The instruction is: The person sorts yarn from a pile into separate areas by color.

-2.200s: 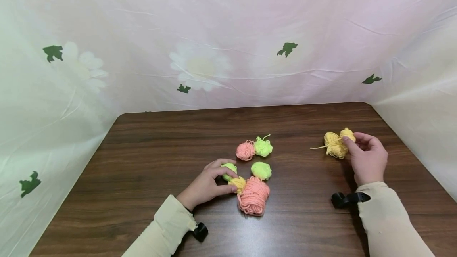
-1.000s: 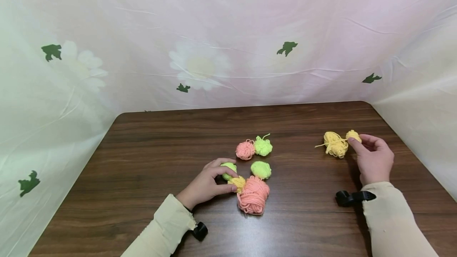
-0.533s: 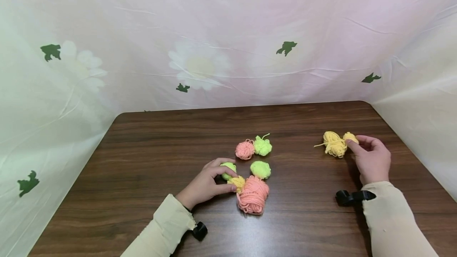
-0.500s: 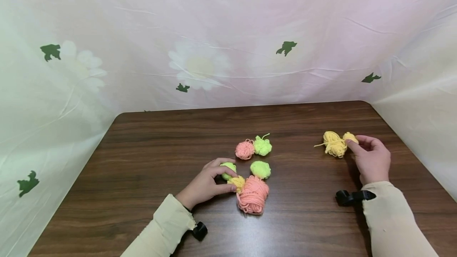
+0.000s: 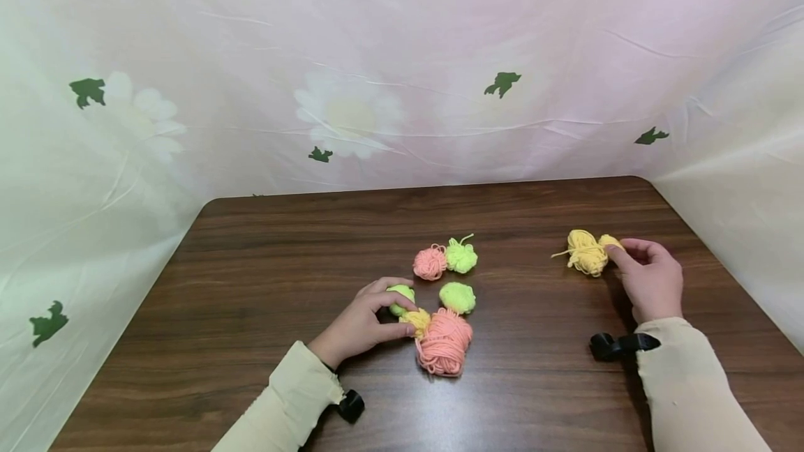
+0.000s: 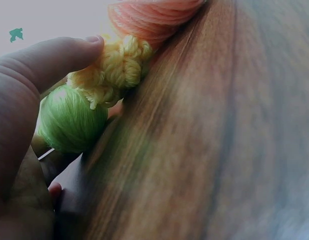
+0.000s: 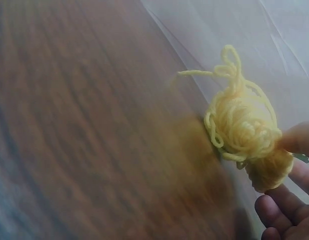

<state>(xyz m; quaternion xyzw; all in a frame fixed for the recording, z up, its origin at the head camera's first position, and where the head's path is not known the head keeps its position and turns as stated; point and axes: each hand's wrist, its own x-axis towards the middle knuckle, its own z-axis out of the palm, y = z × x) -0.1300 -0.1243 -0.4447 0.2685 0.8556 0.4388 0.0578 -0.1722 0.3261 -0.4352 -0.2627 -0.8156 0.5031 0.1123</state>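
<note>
In the head view my left hand (image 5: 364,319) has its thumb and index finger on a small yellow yarn ball (image 5: 416,323). A green yarn ball (image 5: 400,298) sits under its fingers, partly hidden; the left wrist view shows this green ball (image 6: 73,118) against the yellow one. Touching the yellow ball is a large pink yarn ball (image 5: 443,344). Over at the right, my right hand (image 5: 650,277) pinches a smaller yellow yarn ball (image 5: 609,243) between thumb and fingers. It lies against a bigger, looser yellow yarn ball (image 5: 587,254) with a stray end.
Behind the large pink ball is a second green yarn ball (image 5: 458,298). Farther back, a small pink yarn ball (image 5: 430,263) touches a green one (image 5: 461,257) with a loose end. The brown wooden table (image 5: 283,250) meets a flowered cloth (image 5: 402,75) at its far edge.
My right hand first moved right, drawing the smaller yellow ball off the bigger one, then came back left until the two sit close again. The left hand has stayed put.
</note>
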